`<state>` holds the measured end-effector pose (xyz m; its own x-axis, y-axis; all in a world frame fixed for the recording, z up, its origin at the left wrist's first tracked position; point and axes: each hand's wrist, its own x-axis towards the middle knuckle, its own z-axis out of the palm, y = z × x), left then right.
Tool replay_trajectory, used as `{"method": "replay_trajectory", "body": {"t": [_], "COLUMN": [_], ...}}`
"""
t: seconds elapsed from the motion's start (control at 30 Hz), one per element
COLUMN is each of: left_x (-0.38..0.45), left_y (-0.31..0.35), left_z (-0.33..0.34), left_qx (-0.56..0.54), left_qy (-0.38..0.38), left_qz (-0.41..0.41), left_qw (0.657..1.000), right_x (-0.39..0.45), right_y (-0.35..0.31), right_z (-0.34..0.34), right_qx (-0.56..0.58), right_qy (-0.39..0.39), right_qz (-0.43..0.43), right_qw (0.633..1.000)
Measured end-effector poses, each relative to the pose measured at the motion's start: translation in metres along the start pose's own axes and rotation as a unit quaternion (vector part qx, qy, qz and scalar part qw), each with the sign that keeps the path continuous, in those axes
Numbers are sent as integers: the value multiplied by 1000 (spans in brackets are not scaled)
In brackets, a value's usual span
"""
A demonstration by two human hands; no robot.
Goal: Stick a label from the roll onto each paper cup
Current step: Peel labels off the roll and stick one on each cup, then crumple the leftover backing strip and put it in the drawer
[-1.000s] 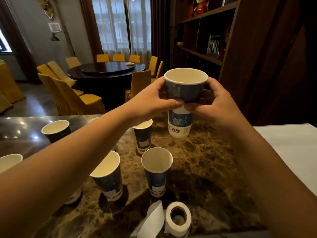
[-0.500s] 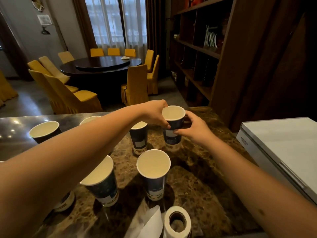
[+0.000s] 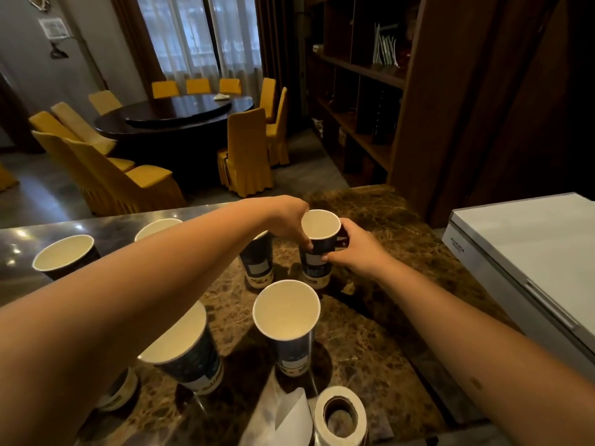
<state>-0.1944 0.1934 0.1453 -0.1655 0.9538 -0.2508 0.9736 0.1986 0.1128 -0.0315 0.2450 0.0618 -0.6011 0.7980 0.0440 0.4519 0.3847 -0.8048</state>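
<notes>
Item: dark blue paper cup [image 3: 317, 249], upright on the brown marble counter [image 3: 380, 333], toward its far side. A pale label patch [image 3: 314, 259] shows on the wall facing the camera, partly covered by fingers.

Left hand [image 3: 286, 225]: reaches in from the left, above the cup's rim; fingers curled down round the left wall, fingertips pressed on the wall just above the label patch.

Right hand [image 3: 354, 249]: curls round the right wall; thumb tip on the front wall at the label's right edge, the other fingers wrapped behind (their tips hidden).

Second cup [image 3: 259, 262]: just left of the held one, upright, pale patch on its front, rim partly behind the left wrist.

Third cup [image 3: 288, 326]: nearer the camera, upright, open mouth facing up, pale patch low on its wall.

Fourth cup [image 3: 186, 349]: near left, partly covered by the left forearm.

Fifth cup [image 3: 66, 257]: far left on the counter; the rim of another [image 3: 154, 226] shows behind the forearm.

Label roll [image 3: 339, 416]: at the near edge, standing on end, hollow core facing up; a loose strip of white backing paper [image 3: 286, 420] lies just to its left.

White box-shaped appliance [image 3: 528, 259]: at the counter's right side, well apart from the cups.

Background: round dark dining table [image 3: 174, 114] ringed by yellow-covered chairs [image 3: 248, 149]; dark wooden shelving [image 3: 360, 91] to the right.
</notes>
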Motion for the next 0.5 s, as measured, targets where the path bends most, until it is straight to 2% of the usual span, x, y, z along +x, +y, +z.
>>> {"method": "replay_trajectory", "body": {"t": [0.3, 0.37, 0.5], "left_x": [-8, -21, -83], "left_y": [10, 9, 18], "left_z": [-10, -21, -54], "left_qx": [11, -2, -84], "left_qy": [-23, 10, 154], "left_qz": [-20, -16, 41], "left_qw": [999, 1000, 984], "right_x": [-2, -7, -35], "right_y": [3, 4, 5], "right_z": [-2, -4, -17], "right_qx": [-15, -36, -57], "right_qy": [-23, -21, -16], "right_qz": [19, 22, 29], "right_qw": [999, 999, 998]}}
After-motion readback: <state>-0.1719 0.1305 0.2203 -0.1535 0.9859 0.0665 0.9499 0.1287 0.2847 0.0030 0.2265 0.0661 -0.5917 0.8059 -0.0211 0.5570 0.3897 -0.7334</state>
